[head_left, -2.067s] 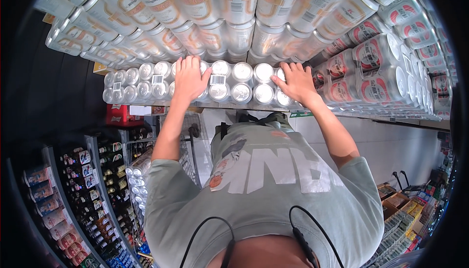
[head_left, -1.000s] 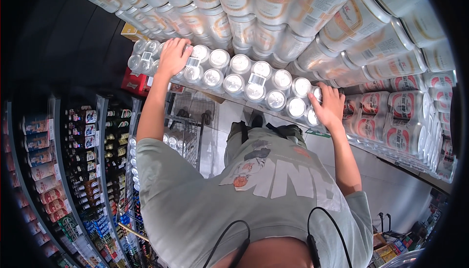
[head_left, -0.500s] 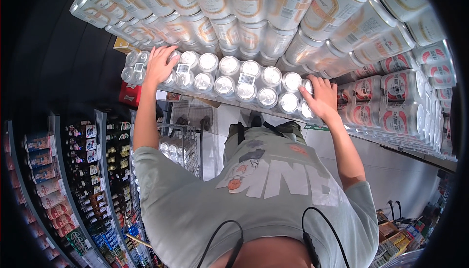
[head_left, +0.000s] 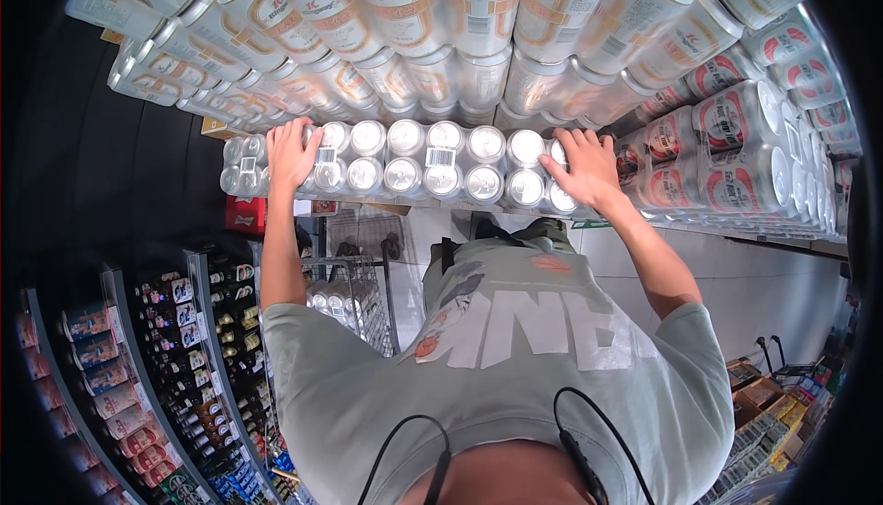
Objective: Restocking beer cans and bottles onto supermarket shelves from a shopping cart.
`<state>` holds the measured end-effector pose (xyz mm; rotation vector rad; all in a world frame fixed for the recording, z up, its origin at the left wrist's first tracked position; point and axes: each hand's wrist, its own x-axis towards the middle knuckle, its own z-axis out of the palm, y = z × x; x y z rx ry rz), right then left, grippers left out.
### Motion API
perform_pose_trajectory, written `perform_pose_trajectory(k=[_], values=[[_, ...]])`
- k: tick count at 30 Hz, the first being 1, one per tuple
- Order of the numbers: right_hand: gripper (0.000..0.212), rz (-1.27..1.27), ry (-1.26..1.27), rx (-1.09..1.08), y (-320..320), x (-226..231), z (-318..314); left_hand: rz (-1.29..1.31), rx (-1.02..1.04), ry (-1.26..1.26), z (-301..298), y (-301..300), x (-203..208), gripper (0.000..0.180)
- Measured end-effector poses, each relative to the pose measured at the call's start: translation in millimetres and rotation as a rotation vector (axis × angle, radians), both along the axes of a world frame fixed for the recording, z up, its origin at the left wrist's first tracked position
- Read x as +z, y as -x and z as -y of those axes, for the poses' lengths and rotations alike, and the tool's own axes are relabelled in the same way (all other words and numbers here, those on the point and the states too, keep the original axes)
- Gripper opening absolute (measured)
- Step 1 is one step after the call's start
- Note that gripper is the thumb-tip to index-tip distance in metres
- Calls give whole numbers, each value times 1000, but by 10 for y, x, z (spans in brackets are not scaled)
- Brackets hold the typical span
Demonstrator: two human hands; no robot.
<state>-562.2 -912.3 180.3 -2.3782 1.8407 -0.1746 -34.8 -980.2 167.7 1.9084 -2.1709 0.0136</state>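
A row of shrink-wrapped packs of silver cans (head_left: 403, 174) stands in front of me, can lids facing up, with white barcode labels on the wrap. My left hand (head_left: 291, 160) lies on the lids toward the row's left end, fingers stretched toward the far edge and thumb apart. Near the right end, my right hand (head_left: 581, 166) rests on the lids with its fingers spread. Neither hand is wrapped round a can. The undersides of the packs are hidden.
Behind the row rises a tall stack of white and gold cans (head_left: 395, 8). Packs of red-marked cans (head_left: 736, 151) adjoin it at right. A wire cart (head_left: 363, 298) holding cans stands below left, beside shelves of bottles (head_left: 189, 358). Boxes (head_left: 759, 399) lie at lower right.
The view has shifted and the can row now looks straighter across. Both hands remain on the lids; the left hand's fingers now point more directly toward the far edge.
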Motion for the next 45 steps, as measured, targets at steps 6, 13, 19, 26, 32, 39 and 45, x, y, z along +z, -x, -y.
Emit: perform_pose_trajectory(k=[6, 13, 19, 26, 32, 39, 45], values=[[62, 26, 18, -9, 5, -14, 8, -21, -14, 28, -12, 3, -5, 39], [62, 64, -10, -40, 20, -5, 3, -99, 152, 203, -91, 31, -165, 38], [67, 105, -31, -68, 31, 27, -27, -294, 279, 325, -846, 900, -369, 66], [69, 80, -59, -61, 41, 36, -38, -570, 353, 192, -2852, 2167, -1461, 68], [70, 41, -95, -51, 31, 41, -26, -1064, 1237, -707, -5535, 2494, -3352, 53], [78, -3, -101, -42, 61, -50, 52, -1032, 963, -964, -7907, 3328, -3553, 30], [83, 2, -70, -49, 87, -177, 157, -1077, 866, -906, -8029, 3614, -3284, 30]])
